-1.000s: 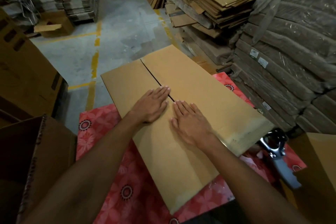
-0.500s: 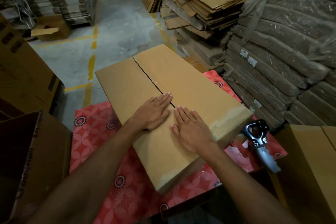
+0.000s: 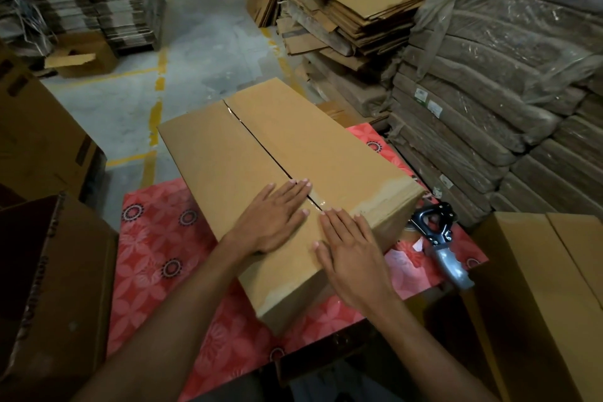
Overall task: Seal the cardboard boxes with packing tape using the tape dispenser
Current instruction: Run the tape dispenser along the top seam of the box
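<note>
A long brown cardboard box [image 3: 228, 153] lies on a table with a red flowered cloth [image 3: 156, 238]. Its two top flaps meet in a seam that runs away from me. Clear tape shines on the near part of the seam and along the near right edge. My left hand [image 3: 272, 217] lies flat on the left flap beside the seam. My right hand [image 3: 352, 251] lies flat on the right flap, nearer to me. A tape dispenser [image 3: 440, 238] with a black frame and grey handle rests on the cloth, just right of the box.
A second closed box [image 3: 548, 287] stands at the right, and an open dark box [image 3: 49, 271] at the left. Wrapped bundles [image 3: 505, 91] and flattened cartons [image 3: 359, 10] are stacked at the right. Grey floor with yellow lines [image 3: 156, 108] stretches beyond the table.
The box has slid towards me and to the left on the cloth. Both hands have stayed flat on its top, with the right hand drawing back towards the near end.
</note>
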